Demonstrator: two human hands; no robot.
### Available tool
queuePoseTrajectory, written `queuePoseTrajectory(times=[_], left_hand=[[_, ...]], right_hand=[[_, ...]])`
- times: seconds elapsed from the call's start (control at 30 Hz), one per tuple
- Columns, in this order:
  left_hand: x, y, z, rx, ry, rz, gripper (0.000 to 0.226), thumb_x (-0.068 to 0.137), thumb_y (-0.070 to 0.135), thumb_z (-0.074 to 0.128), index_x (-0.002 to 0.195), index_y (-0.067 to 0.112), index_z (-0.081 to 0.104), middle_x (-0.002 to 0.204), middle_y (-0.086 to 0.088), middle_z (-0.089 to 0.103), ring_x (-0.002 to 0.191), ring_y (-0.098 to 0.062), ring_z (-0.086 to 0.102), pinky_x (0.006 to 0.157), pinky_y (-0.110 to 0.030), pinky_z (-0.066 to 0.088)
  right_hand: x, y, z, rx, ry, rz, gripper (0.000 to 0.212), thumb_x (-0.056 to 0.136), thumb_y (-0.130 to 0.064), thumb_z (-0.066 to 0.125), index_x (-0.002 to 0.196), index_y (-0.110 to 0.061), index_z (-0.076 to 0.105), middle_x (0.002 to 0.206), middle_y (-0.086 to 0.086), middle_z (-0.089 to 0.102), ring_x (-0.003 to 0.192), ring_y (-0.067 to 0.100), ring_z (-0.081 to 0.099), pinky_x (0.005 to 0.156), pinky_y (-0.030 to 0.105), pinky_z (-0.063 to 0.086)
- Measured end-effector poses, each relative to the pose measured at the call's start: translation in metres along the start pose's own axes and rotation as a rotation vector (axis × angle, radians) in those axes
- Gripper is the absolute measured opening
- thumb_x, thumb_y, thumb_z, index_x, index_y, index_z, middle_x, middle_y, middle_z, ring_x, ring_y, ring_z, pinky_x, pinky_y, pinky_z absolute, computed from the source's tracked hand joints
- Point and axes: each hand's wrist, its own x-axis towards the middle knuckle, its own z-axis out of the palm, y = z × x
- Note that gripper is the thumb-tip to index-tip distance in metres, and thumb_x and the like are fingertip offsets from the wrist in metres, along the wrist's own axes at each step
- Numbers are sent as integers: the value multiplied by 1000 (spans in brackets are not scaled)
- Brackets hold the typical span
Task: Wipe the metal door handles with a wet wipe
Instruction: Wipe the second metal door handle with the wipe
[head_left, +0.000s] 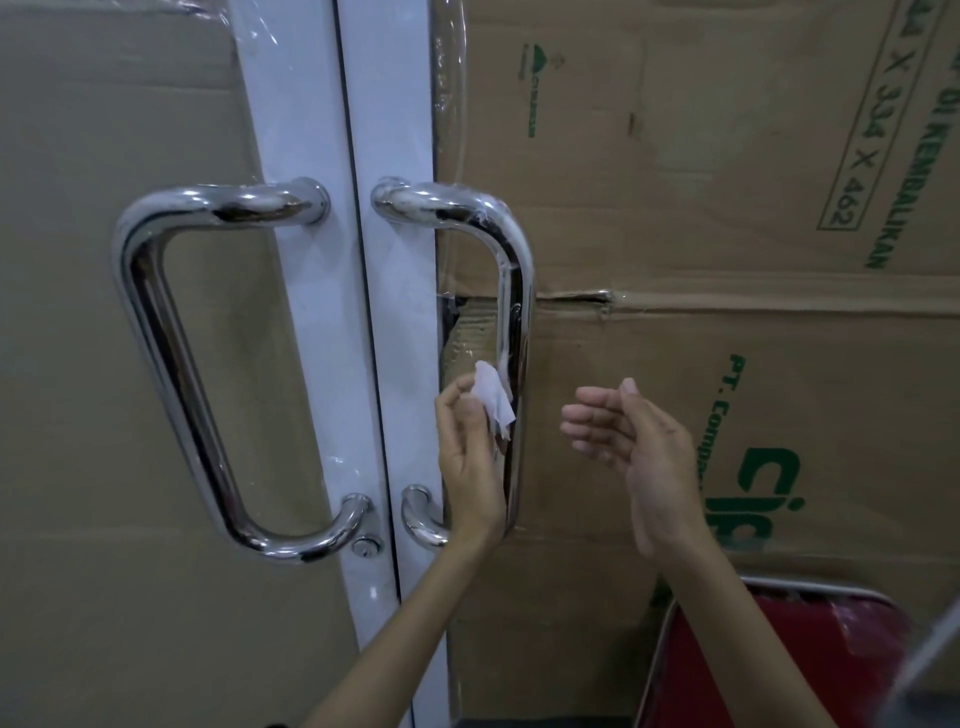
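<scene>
Two polished metal door handles are fixed to a white double door frame (311, 312). The left handle (156, 332) is untouched. The right handle (511, 291) still carries scraps of clear film near its top bend. My left hand (470, 457) pinches a small white wet wipe (493, 397) and presses it against the lower part of the right handle's vertical bar. My right hand (634, 447) hovers to the right of that handle, palm turned left, fingers loosely spread, holding nothing.
Brown cardboard sheets with green print (727, 208) cover the glass behind the right handle, plain cardboard (104, 156) covers the left door. A keyhole (366, 546) sits under the left handle. A red chair (779, 665) stands at the lower right.
</scene>
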Motion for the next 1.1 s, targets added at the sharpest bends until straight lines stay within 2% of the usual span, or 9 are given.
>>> queuePoseTrajectory(times=[0.1, 0.23, 0.37, 0.5, 0.63, 0.7, 0.77, 0.9, 1.1], left_hand=[[8, 13, 13, -65, -14, -28, 35, 98, 20, 46, 132, 25, 48, 123, 24, 55, 112, 13, 53, 87, -9, 44], [28, 21, 27, -130, -52, 21, 40, 93, 18, 55, 132, 24, 50, 135, 4, 56, 123, -2, 52, 97, -16, 44], [23, 10, 16, 75, -83, -196, 42, 93, 51, 45, 115, 22, 66, 113, -9, 67, 111, -12, 60, 100, -35, 46], [39, 20, -3, 140, -351, -451, 52, 98, 52, 31, 102, 17, 69, 105, -3, 72, 103, -14, 65, 85, -26, 47], [41, 26, 10, -32, -198, -245, 39, 97, 41, 45, 104, 8, 64, 100, -17, 63, 90, -23, 62, 80, -29, 51], [20, 16, 16, -7, -69, -109, 33, 96, 34, 49, 118, 14, 64, 121, -7, 64, 117, -21, 58, 99, -35, 46], [-2, 3, 13, 32, -2, -18, 33, 96, 22, 51, 130, 25, 55, 132, 14, 57, 129, -3, 46, 107, -22, 38], [-14, -19, 0, -45, 8, -130, 43, 97, 16, 49, 135, 32, 41, 128, 26, 51, 118, 14, 48, 100, -11, 39], [13, 11, 20, 59, -53, 41, 52, 90, 25, 62, 135, 44, 44, 135, 31, 46, 129, 7, 41, 107, -25, 37]], right_hand=[[1, -1, -6, -18, 18, -3, 39, 101, -29, 38, 95, -6, 69, 83, 10, 74, 76, 19, 71, 66, 24, 56], [3, 1, -6, -21, 19, 4, 38, 101, -28, 38, 95, -5, 69, 82, 9, 74, 74, 17, 70, 66, 23, 56], [4, 5, -3, -43, -9, 15, 38, 100, -28, 39, 94, -6, 69, 83, 11, 74, 75, 18, 70, 66, 23, 56], [4, 7, -1, -50, -18, 33, 38, 100, -28, 40, 95, -5, 69, 85, 12, 73, 77, 20, 70, 67, 23, 56], [5, 5, 4, -39, -39, 33, 38, 100, -28, 40, 94, -6, 69, 83, 11, 73, 75, 18, 69, 65, 22, 55], [6, 4, 4, -49, -52, 18, 37, 100, -29, 40, 94, -7, 69, 84, 11, 73, 75, 18, 69, 65, 21, 55], [6, 2, 2, -57, -56, 4, 37, 100, -29, 40, 93, -8, 69, 84, 11, 73, 76, 18, 69, 66, 22, 55], [7, 2, -5, -72, -29, -6, 37, 100, -30, 40, 92, -10, 70, 84, 9, 74, 78, 20, 70, 68, 24, 56], [6, 5, 8, -25, -51, 21, 36, 100, -28, 41, 88, -9, 70, 77, 7, 73, 70, 16, 69, 63, 21, 54]])
